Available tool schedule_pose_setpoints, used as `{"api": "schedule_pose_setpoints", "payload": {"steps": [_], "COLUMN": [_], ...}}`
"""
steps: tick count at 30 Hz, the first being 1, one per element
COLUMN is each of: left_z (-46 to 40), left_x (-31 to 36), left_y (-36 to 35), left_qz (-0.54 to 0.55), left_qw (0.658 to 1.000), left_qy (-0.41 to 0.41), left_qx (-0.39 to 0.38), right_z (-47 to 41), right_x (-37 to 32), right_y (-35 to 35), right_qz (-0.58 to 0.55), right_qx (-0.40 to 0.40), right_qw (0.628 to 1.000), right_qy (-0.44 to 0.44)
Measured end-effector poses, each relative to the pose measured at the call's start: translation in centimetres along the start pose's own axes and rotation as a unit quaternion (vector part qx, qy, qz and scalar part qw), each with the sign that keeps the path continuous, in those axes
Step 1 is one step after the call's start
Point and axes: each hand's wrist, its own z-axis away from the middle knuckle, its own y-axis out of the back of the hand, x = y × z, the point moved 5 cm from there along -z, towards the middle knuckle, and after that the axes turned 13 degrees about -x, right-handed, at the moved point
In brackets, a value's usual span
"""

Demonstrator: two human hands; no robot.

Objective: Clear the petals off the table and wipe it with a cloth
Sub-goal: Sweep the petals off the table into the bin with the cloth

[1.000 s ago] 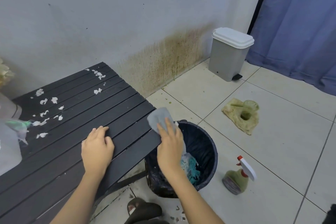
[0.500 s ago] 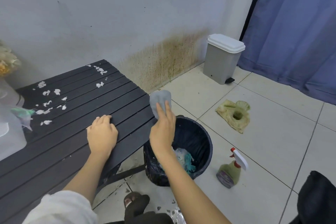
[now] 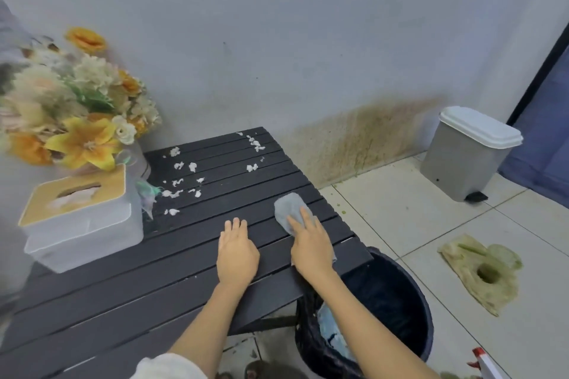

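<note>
The right hand (image 3: 311,243) presses a grey cloth (image 3: 288,209) flat on the table (image 3: 129,295), the left hand (image 3: 237,251) rests open, and white petals (image 3: 181,181) are not yet cleared.

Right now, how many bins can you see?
2: a dark round bin below the table's right end, and a grey lidded bin on the floor by the wall.
</note>
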Motion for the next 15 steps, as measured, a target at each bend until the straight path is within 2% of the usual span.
{"api": "schedule_pose_setpoints", "payload": {"steps": [3,6,8,10,13,15], "left_z": [0.4,0.4,-0.2,-1.0,-1.1,-0.4], "left_x": [-0.4,-2.0,-2.4,-2.7,-3.7,-5.5], "left_y": [1.7,3.1,4.0,5.0,7.3,8.8], "left_qz": [0.115,0.228,0.250,0.267,0.312,0.339], "left_qw": [0.990,0.967,0.961,0.958,0.947,0.936], "left_qy": [-0.032,-0.014,0.012,0.030,0.056,0.093], "left_qx": [-0.072,-0.116,-0.114,-0.103,-0.054,0.003], "right_z": [1.0,1.0,0.5,0.0,-0.8,-0.6], "right_x": [2.0,1.1,-1.5,-5.2,-11.2,-14.4], "right_y": [1.7,2.2,2.3,2.2,1.3,0.4], "right_qz": [-0.038,-0.099,-0.114,-0.121,-0.143,-0.235], "right_qx": [0.043,0.085,0.122,0.120,0.071,0.013], "right_qw": [0.996,0.988,0.985,0.985,0.982,0.960], "right_qy": [-0.071,-0.078,-0.038,0.006,0.096,0.150]}}
